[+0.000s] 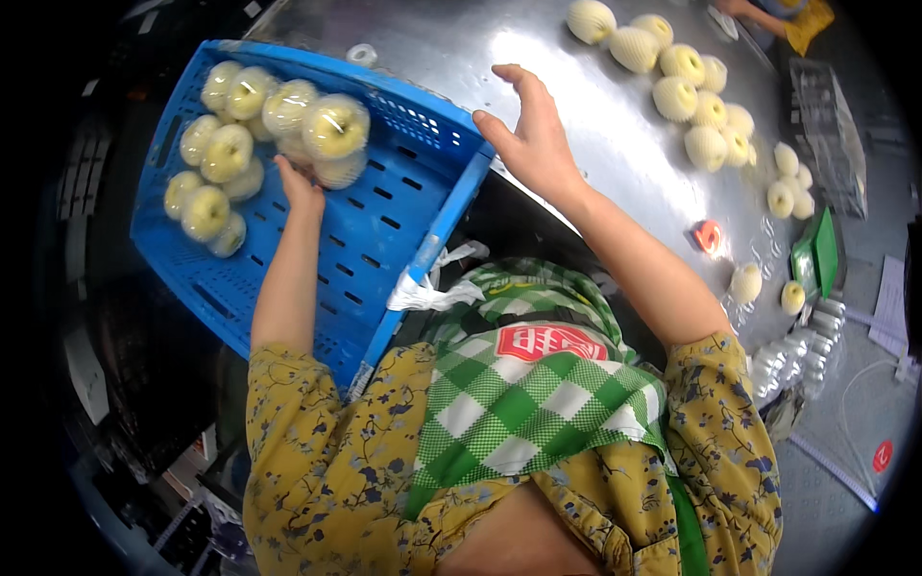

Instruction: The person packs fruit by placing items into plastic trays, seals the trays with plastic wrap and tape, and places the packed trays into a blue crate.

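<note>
In front of me on the left is a blue plastic crate (446, 216) with slotted sides and floor. Film-wrapped packs of pale yellow fruit, apple-like and in foam nets, fill its far-left part; one such pack (205, 212) lies by the left wall. My left hand (302, 189) reaches into the crate and grips another wrapped pack (336, 128) from its near side, with the fingers partly hidden under it. My right hand (533, 133) is raised beside the crate's right corner, over the metal table (461, 61). Its thumb and fingers are apart and nothing is in it.
Loose fruit in foam nets (677, 99) lies across the table's far right, with a small group (780, 198) beyond. An orange-red ring-shaped object (708, 236), a green tray (825, 248) and clear plastic packaging (799, 353) sit rightward. Another person's arm (756, 16) shows top right.
</note>
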{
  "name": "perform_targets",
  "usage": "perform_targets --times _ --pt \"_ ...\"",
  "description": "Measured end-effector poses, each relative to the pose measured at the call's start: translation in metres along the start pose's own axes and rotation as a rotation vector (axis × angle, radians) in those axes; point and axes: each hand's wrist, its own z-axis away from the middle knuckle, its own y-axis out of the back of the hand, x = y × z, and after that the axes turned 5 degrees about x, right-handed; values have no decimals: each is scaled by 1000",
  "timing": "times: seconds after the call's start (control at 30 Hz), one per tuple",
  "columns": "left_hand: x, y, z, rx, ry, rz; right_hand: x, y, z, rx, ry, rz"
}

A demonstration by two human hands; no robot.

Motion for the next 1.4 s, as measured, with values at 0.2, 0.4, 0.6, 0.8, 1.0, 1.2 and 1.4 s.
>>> perform_targets --times 0.2,0.4,0.6,0.8,1.0,1.2,1.4 --pt "10 -3 24 26 0 -140 37 13 37 -32 -292 -198" --pt "31 6 27 130 -34 -223 61 44 52 39 -368 -263" --pt "77 10 49 58 -211 -346 85 96 73 67 -423 -248" --pt "139 -5 110 -30 -500 -351 103 126 99 89 -490 -301" --pt "138 -22 160 -48 -808 -556 121 181 114 184 -580 -160" --pt "108 -31 166 -165 -941 -660 133 257 127 356 -648 -40" --pt "91 -16 148 -117 -1046 -1007 146 315 169 528 -706 0"
